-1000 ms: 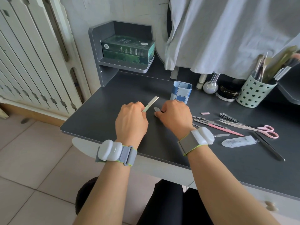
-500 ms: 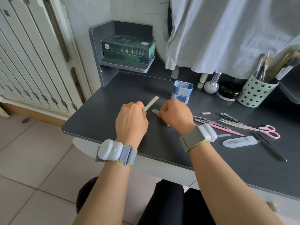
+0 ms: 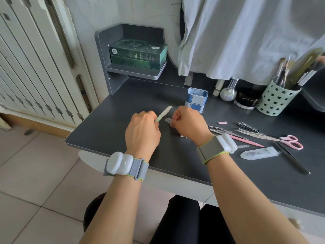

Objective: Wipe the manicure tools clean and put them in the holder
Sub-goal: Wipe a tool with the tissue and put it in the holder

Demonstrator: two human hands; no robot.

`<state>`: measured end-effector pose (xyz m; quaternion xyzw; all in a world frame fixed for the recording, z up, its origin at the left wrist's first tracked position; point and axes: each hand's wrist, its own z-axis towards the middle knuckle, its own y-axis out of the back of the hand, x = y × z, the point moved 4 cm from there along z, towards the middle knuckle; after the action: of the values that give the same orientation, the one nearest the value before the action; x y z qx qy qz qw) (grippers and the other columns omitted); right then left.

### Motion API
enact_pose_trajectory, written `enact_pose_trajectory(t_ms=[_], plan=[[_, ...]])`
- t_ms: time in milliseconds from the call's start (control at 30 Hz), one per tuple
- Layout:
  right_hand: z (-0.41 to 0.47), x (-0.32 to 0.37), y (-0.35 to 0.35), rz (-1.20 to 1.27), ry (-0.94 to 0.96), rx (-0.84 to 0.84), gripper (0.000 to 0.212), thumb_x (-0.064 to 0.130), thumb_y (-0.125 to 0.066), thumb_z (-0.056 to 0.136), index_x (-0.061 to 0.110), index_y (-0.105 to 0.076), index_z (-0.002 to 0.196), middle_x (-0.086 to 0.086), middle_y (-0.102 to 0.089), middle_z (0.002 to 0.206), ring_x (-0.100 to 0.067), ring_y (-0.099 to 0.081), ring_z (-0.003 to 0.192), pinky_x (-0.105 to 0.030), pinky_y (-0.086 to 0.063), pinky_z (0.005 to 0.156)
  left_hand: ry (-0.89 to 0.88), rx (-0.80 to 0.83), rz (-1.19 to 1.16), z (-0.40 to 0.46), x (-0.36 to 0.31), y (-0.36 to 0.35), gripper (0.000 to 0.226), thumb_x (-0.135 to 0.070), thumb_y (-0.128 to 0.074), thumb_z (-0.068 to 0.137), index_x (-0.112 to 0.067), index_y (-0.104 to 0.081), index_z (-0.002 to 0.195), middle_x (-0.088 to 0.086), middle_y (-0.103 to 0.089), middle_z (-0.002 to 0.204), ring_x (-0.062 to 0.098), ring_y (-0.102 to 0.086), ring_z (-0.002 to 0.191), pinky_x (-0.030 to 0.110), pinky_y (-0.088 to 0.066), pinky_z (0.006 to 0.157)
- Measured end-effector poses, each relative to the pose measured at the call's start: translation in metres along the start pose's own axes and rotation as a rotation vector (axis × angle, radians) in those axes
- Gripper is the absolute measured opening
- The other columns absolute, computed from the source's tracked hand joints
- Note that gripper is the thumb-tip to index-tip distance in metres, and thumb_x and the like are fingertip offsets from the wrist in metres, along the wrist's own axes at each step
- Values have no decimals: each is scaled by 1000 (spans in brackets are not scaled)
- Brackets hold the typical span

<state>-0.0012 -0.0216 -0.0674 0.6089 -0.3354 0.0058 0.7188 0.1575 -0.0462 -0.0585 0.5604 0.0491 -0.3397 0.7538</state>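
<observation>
left hand [image 3: 142, 132] fingers curled round the green handle of a flat-bladed tool [image 3: 164, 112], blade angled up toward 1 o'clock, likely to expose it for wiping. right hand [image 3: 189, 123] pinches a small pale piece [image 3: 168, 120], probably a wipe or cap, cannot tell which. blue holder [image 3: 196, 99] stands on the worktop [image 3: 109, 124] just beyond at 12 o'clock, within short reach. remaining tools [image 3: 255, 135] lie at 3 o'clock.

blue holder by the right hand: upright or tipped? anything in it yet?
Upright: the blue holder stands on its base on the desk, open top up. Nothing sticks out above its rim; the inside is not visible, so contents cannot be told.
</observation>
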Motion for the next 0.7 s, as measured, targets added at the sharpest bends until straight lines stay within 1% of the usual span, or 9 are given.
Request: enact_pose_trajectory(t_ms=[67,133,233,333,400,467,500,633,700], plan=[[-2,-2,6,61,14,-56,17,42,-69,89,26,-63,89,-1,-71,97,-28,-65,92,-40,-55,85,-5,0,3,0,0,0,14,-23,-58,98,-17,-68,107,2,-66,98,20,-53,90,31,-39,61],[-3,-6,14,138,24,-94,20,43,-71,89,23,-66,91,2,-71,93,-25,-64,92,-38,-54,85,-13,4,3,0,-2,-1,14,-23,-58,98,-17,-68,106,1,-66,97,21,-54,91,32,-42,61],[-2,-10,25,201,26,-126,14,33,-72,90,20,-70,94,7,-68,84,-22,-65,93,-38,-55,86,-18,3,0,1,-6,-2,14,-23,-58,98,-17,-68,107,1,-66,97,21,-54,91,32,-41,61],[-2,-16,31,242,11,-149,6,19,-66,90,20,-72,93,10,-65,79,-20,-65,89,-37,-56,82,-27,5,-4,0,-11,-3,14,-22,-58,98,-17,-68,107,1,-66,97,21,-53,91,31,-40,61],[-3,-21,37,269,5,-175,11,15,-63,90,22,-72,92,10,-65,80,-16,-63,86,-22,-49,74,-29,12,-4,0,-15,-4,13,-22,-57,99,-17,-67,106,0,-66,98,21,-53,92,32,-39,61],[-5,-26,43,305,-4,-210,13,15,-61,92,21,-73,94,9,-66,82,-11,-59,78,-7,-39,60,-39,21,-6,0,-18,-5,13,-21,-57,99,-18,-67,106,0,-65,97,22,-53,93,33,-40,61],[-5,-28,46,328,-4,-228,13,15,-61,93,19,-73,94,8,-66,81,-10,-58,74,-5,-38,57,-47,23,-7,0,-20,-5,13,-22,-57,98,-18,-67,106,-1,-65,97,22,-53,93,33,-41,61],[-7,-37,56,378,-1,-288,15,17,-59,95,16,-74,96,15,-61,72,-2,-53,66,-10,-38,60,-78,26,-12,-1,-26,-6,12,-21,-57,98,-18,-66,105,-1,-65,95,21,-52,92,33,-42,61],[-7,-40,57,400,-6,-290,17,17,-57,96,16,-74,97,15,-61,72,-4,-52,63,-22,-45,68,-92,28,-13,-2,-30,-6,12,-22,-57,98,-19,-67,105,-1,-65,96,21,-52,92,34,-45,61]])
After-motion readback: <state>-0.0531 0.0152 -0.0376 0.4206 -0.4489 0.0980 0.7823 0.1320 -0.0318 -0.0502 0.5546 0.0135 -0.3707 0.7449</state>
